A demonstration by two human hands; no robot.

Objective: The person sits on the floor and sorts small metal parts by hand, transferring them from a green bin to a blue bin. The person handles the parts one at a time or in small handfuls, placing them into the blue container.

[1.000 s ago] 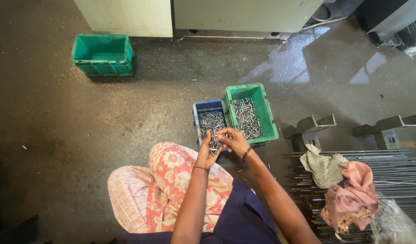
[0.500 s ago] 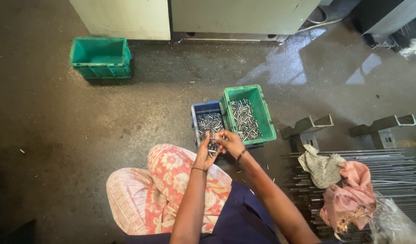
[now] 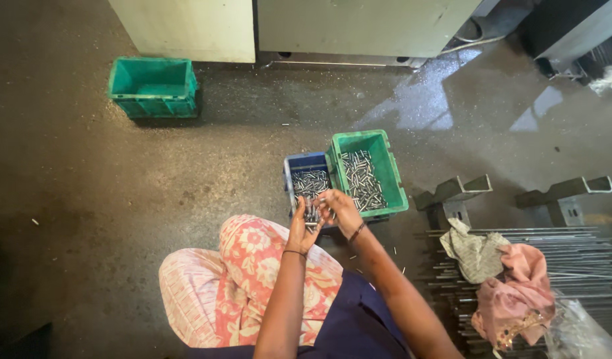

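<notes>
At the centre of the frame, just below the two adjoining crates, both hands meet over a bundle of small metal pins. The pins are short, slender, silver-grey cylinders, lying roughly parallel in the cupped left hand, whose palm faces up with fingers curled partly round them, grasping the bundle loosely rather than clenched. The right hand lies just beside it, fingers bent toward the bundle and touching or nearly touching the pins; whether it pinches any single pin cannot be told at this size. A dark bangle sits at each wrist. Directly above the hands, the blue crate holds a heap of like pins, and the green crate touching its right side holds more, spread along its floor. A second green crate stands well apart in the upper left, on the dark concrete floor. At lower right, grey and pink rags lie on a stack of long metal rods, near two angled steel brackets.
</notes>
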